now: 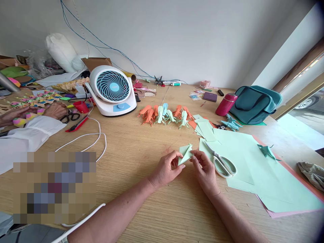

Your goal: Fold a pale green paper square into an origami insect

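Note:
A small piece of pale green folded paper (185,154) is held up between my two hands, just above the wooden table. My left hand (170,166) pinches its lower left side between thumb and fingers. The right edge is pinched by the thumb and fingertips of my right hand (204,168). Close to the right hand lie white-handled scissors (224,164), resting partly on large pale green sheets (240,152). Beyond the hands stand several folded paper figures (164,114) in orange, green and blue. Small cut green sheets (205,128) are piled beside them.
A white fan (112,89) stands at the back left, its white cord (98,135) looping over the table. Another person's hand (54,110) works at the left near black scissors (71,115). A pink bottle (226,104) and a teal bag (255,104) are at the back right.

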The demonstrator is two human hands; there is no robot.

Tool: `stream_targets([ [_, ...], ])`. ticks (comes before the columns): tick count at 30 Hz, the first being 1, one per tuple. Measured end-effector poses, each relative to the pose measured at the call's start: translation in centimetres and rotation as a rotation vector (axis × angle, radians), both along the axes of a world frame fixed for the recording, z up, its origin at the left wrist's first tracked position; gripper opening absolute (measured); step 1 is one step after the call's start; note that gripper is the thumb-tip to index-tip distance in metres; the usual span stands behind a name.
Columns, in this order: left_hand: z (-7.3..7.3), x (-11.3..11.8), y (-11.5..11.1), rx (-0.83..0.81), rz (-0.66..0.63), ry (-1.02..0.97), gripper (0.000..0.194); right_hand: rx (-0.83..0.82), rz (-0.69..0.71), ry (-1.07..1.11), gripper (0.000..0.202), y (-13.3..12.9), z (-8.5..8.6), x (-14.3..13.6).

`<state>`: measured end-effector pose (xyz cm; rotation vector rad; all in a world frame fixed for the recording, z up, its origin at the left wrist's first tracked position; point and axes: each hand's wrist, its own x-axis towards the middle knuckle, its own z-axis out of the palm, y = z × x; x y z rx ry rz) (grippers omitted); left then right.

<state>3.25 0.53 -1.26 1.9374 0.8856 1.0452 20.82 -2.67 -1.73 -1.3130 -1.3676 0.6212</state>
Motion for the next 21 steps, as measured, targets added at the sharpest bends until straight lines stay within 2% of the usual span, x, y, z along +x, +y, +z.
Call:
stream_targets([
  [14, 0.13, -0.14, -0.28, 0.071, -0.035, 0.078, 0.017, 0.022, -0.003, -0.006, 0.021, 0.08, 0.36, -0.33],
  [21, 1.02, -0.25, -0.76, 0.035, -0.087, 0.151, 0.022, -0.027, 0.01, -0.048, 0.02, 0.19, 0.77, -0.34],
])
